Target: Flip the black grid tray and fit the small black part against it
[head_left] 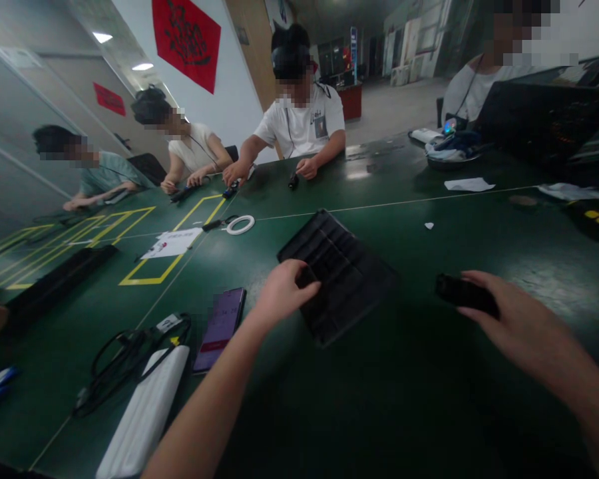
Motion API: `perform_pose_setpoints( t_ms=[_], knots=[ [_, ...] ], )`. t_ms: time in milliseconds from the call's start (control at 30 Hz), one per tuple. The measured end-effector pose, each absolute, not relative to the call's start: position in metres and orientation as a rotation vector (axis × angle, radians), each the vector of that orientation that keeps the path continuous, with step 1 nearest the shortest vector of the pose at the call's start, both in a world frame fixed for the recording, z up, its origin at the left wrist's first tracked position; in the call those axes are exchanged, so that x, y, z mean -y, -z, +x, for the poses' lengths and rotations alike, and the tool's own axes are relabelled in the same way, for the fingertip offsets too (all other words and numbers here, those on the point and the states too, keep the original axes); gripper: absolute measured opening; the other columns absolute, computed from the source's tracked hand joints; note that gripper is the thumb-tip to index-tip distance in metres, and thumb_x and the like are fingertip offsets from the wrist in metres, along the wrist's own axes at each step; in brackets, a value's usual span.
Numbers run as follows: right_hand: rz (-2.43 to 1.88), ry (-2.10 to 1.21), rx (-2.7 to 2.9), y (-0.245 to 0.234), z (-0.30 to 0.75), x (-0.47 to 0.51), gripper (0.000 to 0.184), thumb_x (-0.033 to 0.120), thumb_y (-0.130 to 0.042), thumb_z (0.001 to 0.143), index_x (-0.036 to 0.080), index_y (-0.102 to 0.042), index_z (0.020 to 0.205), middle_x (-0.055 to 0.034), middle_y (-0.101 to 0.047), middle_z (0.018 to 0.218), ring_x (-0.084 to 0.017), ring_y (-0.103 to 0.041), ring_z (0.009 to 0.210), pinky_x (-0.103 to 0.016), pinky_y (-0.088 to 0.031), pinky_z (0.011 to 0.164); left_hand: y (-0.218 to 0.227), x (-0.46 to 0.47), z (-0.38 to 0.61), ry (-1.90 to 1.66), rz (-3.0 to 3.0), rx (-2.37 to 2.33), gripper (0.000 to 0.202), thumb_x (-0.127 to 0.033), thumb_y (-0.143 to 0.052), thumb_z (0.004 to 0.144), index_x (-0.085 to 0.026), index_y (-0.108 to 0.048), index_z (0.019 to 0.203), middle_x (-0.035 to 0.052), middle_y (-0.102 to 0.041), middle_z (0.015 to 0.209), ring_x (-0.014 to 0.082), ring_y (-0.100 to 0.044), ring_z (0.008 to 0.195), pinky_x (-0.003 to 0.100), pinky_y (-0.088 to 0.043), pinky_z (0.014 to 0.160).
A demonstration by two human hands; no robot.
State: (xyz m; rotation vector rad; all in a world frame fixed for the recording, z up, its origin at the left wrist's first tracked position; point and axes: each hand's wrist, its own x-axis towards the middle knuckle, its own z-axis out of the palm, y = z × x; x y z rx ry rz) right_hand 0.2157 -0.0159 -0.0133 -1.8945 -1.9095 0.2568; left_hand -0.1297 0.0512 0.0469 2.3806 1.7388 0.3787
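My left hand [290,293] grips the near-left edge of a black tray [349,273] with ridged compartments, thumb over its top. The tray sits at an angle over the green table; whether it touches the surface I cannot tell. Off to the right, my right hand [514,313] is closed around a small dark cylindrical object [462,293], its far end pointing left. Its exact kind does not show. A gap of bare table lies between that object and the tray.
Left of my left arm lie a phone [220,330], a white power strip [147,412] and a coiled black cable [114,359]. Farther off are a white ring [240,225] and paper [172,243]. Several people sit around the table [379,412]. A dark laptop-like object [544,126] stands at right.
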Motion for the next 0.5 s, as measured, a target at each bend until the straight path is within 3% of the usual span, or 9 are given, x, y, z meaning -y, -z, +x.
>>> perform_pose_setpoints(
  t_ms=[167,233,367,500],
  knots=[
    [-2.231,-0.297,1.833,0.02,0.256,0.006,0.069,0.051,-0.031,0.061,0.01,-0.044,0.116,-0.0213,-0.055,0.089,-0.035,-0.051,0.076,-0.054,-0.041,0.068,-0.042,-0.117,-0.182,-0.054,2.169,-2.191,0.038,-0.047,-0.05,0.074,-0.012,-0.062,0.083,0.0111,-0.064,0.086,0.0226,-0.059,0.08,0.027,-0.042,0.064],
    [-2.167,-0.257,1.941,0.028,0.261,0.006,0.068,0.052,-0.032,0.061,0.01,-0.046,0.113,-0.0215,-0.055,0.096,-0.037,-0.051,0.084,-0.056,-0.039,0.075,-0.037,-0.132,-0.192,0.005,2.133,-2.212,0.036,-0.046,-0.053,0.072,-0.012,-0.063,0.076,0.0116,-0.065,0.083,0.0235,-0.059,0.079,0.026,-0.041,0.062],
    [-2.078,-0.109,2.034,0.038,0.265,0.006,0.069,0.055,-0.034,0.063,0.009,-0.047,0.113,-0.0193,-0.049,0.113,-0.037,-0.042,0.106,-0.053,-0.035,0.089,-0.031,-0.146,-0.198,0.069,2.077,-2.236,0.035,-0.043,-0.058,0.067,-0.011,-0.063,0.081,0.0129,-0.065,0.087,0.0243,-0.06,0.079,0.026,-0.041,0.062],
    [-2.176,-0.259,2.002,0.036,0.265,0.006,0.064,0.052,-0.03,0.062,0.01,-0.051,0.107,-0.019,-0.055,0.1,-0.035,-0.046,0.095,-0.05,-0.037,0.084,-0.031,-0.144,-0.191,0.05,2.056,-2.193,0.029,-0.037,-0.06,0.066,-0.01,-0.064,0.075,0.0128,-0.065,0.081,0.0241,-0.06,0.077,0.026,-0.041,0.061]
  ],
)
